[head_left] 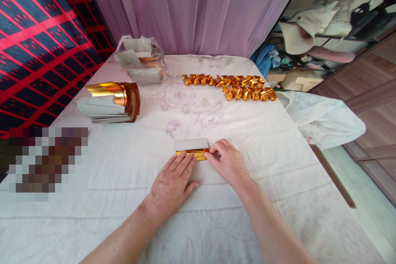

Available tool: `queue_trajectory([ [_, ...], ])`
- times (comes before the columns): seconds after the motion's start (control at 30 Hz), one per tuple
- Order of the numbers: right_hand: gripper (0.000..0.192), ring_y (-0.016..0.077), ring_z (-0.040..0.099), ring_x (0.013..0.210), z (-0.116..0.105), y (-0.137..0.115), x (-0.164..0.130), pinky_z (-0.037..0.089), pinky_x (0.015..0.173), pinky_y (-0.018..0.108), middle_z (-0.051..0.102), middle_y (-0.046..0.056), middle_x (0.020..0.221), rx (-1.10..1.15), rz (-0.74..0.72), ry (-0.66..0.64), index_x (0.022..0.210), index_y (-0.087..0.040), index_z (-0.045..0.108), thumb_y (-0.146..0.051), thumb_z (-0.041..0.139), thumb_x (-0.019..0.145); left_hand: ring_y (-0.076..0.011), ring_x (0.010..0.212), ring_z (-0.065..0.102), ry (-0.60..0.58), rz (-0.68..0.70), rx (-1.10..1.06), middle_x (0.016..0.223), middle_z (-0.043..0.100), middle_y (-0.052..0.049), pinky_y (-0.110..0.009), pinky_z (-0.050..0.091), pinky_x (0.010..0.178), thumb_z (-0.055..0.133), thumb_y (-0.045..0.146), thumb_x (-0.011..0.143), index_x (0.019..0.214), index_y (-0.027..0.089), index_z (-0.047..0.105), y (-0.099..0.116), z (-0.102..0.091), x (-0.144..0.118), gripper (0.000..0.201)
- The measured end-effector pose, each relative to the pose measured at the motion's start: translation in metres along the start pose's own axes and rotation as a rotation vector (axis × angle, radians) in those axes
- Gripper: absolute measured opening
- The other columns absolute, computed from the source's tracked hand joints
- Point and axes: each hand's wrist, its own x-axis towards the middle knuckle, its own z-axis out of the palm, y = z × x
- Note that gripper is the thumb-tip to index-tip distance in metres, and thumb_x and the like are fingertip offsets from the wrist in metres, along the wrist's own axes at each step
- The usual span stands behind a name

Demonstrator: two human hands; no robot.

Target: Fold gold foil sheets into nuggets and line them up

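Observation:
A small sheet of gold foil paper, white side up with a gold strip folded along its near edge, lies on the white flowered cloth. My left hand lies flat with its fingertips pressing the left part of the gold fold. My right hand pinches the right end of the same fold with thumb and forefinger. Both hands rest on the cloth.
A stack of gold foil sheets with curled top leaves lies at the left. Behind it sits a clear plastic bag of paper. Several folded gold pieces lie in two rows at the far right. A pixelated patch covers the left.

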Motion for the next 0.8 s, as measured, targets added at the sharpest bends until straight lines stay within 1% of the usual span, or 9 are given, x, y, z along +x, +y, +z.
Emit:
queue_trajectory([
  [0.13,0.001,0.0148,0.059,0.073,0.0,0.001,-0.001,0.041,0.064,0.026,0.064,0.001,0.089,0.025,-0.024,-0.005,0.083,-0.023,0.062,-0.023,0.063,0.084,-0.0258,0.135,0.047,0.0,-0.005,-0.006,0.144,0.054,-0.009,-0.042,0.036,0.114,0.036,0.048,0.101,0.139,0.013,0.05,0.0,0.0,0.0,0.054],
  [0.27,0.01,0.0168,0.061,0.081,0.001,0.001,-0.002,0.042,0.069,0.027,0.065,0.001,0.091,0.004,-0.113,0.011,0.089,-0.026,0.066,-0.02,0.059,0.088,-0.0251,0.136,0.046,0.002,-0.012,-0.012,0.144,0.054,-0.008,-0.042,0.036,0.114,0.036,0.048,0.101,0.139,0.014,0.051,0.0,0.001,0.0,0.053],
  [0.33,0.012,0.0171,0.061,0.082,0.002,0.001,-0.002,0.042,0.069,0.028,0.066,0.002,0.093,-0.014,-0.131,0.017,0.091,-0.026,0.068,-0.02,0.058,0.089,-0.0252,0.136,0.046,0.0,-0.013,-0.013,0.144,0.054,-0.008,-0.042,0.036,0.114,0.037,0.048,0.1,0.139,0.014,0.051,0.001,0.001,0.001,0.053],
  [0.5,0.01,0.0179,0.062,0.083,0.002,0.0,-0.003,0.042,0.07,0.028,0.066,0.002,0.094,-0.041,-0.144,0.02,0.092,-0.025,0.068,-0.023,0.058,0.09,-0.0249,0.135,0.047,-0.009,-0.015,-0.011,0.144,0.055,-0.009,-0.042,0.037,0.114,0.038,0.047,0.1,0.139,0.014,0.051,0.001,-0.001,0.002,0.052],
  [0.6,0.008,0.0189,0.061,0.084,0.002,-0.004,-0.005,0.042,0.071,0.029,0.065,0.003,0.095,-0.069,-0.127,0.032,0.094,-0.025,0.067,-0.027,0.061,0.088,-0.0258,0.134,0.048,-0.018,-0.018,-0.005,0.143,0.056,-0.01,-0.042,0.038,0.113,0.037,0.047,0.1,0.137,0.013,0.053,0.002,-0.002,0.003,0.053],
  [0.8,0.013,0.0216,0.058,0.087,0.005,-0.016,-0.008,0.041,0.074,0.031,0.064,0.005,0.093,-0.154,-0.091,0.063,0.09,-0.023,0.064,-0.034,0.066,0.085,-0.0274,0.132,0.049,0.001,-0.006,0.009,0.142,0.056,-0.012,-0.044,0.039,0.111,0.038,0.045,0.1,0.137,0.011,0.052,0.002,0.0,0.003,0.053],
])
